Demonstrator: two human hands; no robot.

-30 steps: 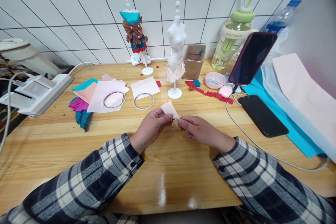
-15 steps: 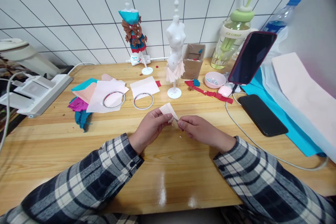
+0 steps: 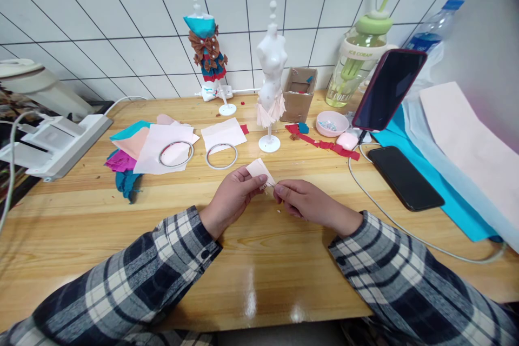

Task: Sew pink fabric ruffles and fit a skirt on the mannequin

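Over the middle of the table, my left hand (image 3: 238, 193) pinches a folded piece of pale pink paper (image 3: 257, 167) between thumb and fingers. Its lower edge looks ragged, as if fringed. Close beside it, my right hand (image 3: 302, 197) is closed on a thin metallic tool (image 3: 271, 184) that meets the paper's lower right corner. Most of this tool is hidden in the fingers, so its kind cannot be made out. Behind the hands stands a white mini mannequin (image 3: 271, 62) with a pale pink paper fringe (image 3: 270, 113) around its hips.
A dressed mannequin (image 3: 206, 51) stands further back. Two embroidery-style hoops (image 3: 221, 167) lie by paper sheets (image 3: 152, 159) at left. To the right are a cardboard box (image 3: 298, 105), a pink bowl (image 3: 332, 132), red scraps (image 3: 324, 145), phones (image 3: 405, 178), a cable and a drink bottle (image 3: 357, 65).
My right hand has shifted very slightly, and the thin tool's tip sits a little differently at the paper's edge. My left hand and the paper have barely moved.
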